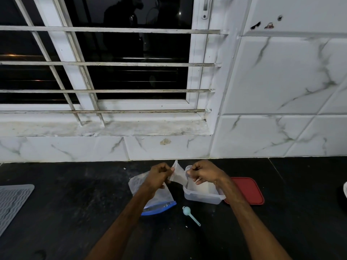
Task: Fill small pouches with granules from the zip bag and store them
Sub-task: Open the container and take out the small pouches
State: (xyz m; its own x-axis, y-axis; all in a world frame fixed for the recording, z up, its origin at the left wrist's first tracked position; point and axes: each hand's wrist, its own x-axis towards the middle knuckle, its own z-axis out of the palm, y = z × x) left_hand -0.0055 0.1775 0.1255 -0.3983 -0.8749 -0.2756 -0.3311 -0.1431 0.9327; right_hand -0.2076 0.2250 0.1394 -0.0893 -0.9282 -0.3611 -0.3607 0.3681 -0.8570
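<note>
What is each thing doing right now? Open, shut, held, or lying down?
Small pouch: held up, pinched at its top by the left hand and right hand.
Zip bag: lying flat on the counter; cannot tell if the zip is open or shut.
Clear box: open, with something white inside.
Red lid: off, lying flat beside the box.
Blue scoop: lying on the counter, not held.

head view looks forward and down over a dark counter (75, 212) toward a window (112, 62).
</note>
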